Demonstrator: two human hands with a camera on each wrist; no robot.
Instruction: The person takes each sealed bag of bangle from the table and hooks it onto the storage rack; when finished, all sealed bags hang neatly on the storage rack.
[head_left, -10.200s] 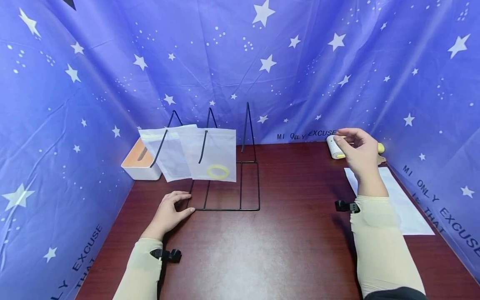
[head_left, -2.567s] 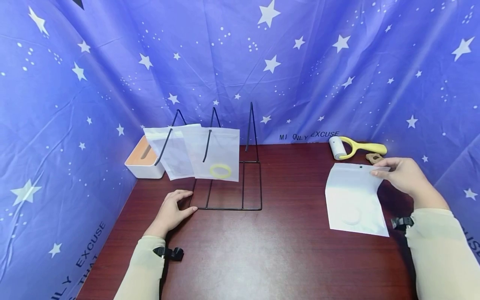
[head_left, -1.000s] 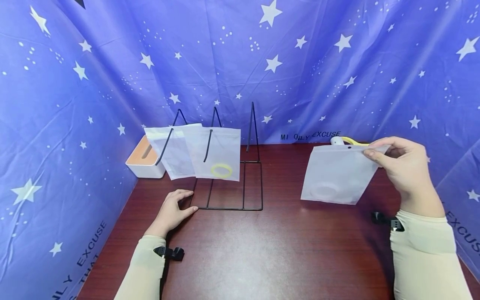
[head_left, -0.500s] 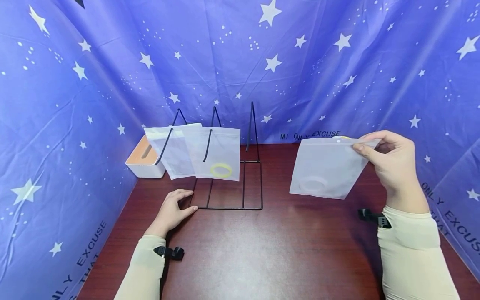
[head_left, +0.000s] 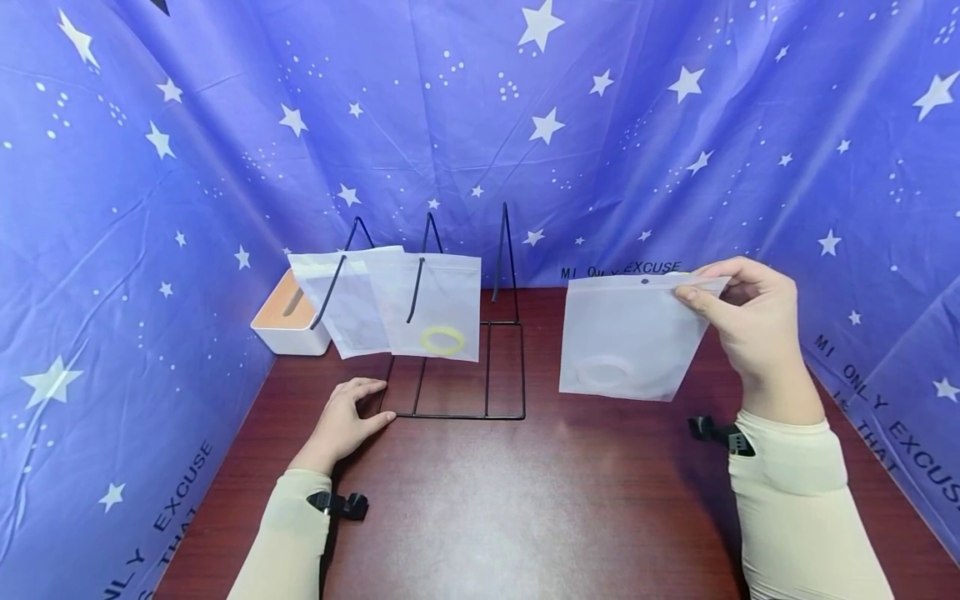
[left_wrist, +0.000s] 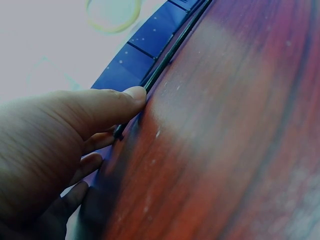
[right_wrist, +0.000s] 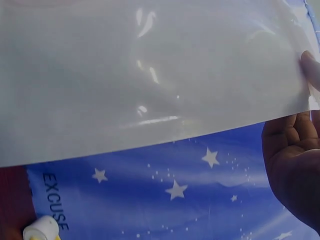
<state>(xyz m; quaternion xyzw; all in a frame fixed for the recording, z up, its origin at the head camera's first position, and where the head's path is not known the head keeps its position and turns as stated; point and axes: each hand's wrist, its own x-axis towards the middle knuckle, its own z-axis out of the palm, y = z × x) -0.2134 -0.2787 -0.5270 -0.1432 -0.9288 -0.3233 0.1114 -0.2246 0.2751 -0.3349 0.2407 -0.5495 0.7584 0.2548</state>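
Observation:
My right hand (head_left: 757, 321) pinches a frosted white zip bag (head_left: 633, 333) by its top right corner, above the table. The bag has a hang hole near its top edge, and a pale ring shape shows faintly inside. In the right wrist view the bag (right_wrist: 150, 75) fills the upper part. A black wire display rack (head_left: 522, 375) stands left of centre with upright prongs. My left hand (head_left: 345, 421) holds its front left base corner; in the left wrist view the thumb (left_wrist: 132, 95) lies against the rod. Two similar bags hang on the rack, the front one (head_left: 438, 300) with a yellow ring inside.
The rack's right prong (head_left: 504, 250) carries no bag. A white box with a wooden lid (head_left: 288, 329) stands behind the rack at left. A white roller (right_wrist: 42, 229) shows in the right wrist view. Starry blue curtains (head_left: 637, 150) surround the dark wooden table (head_left: 480, 508).
My right hand has lifted the zip bag from the table's right side and carried it leftward, towards the rack. My left hand has stayed at the rack's corner.

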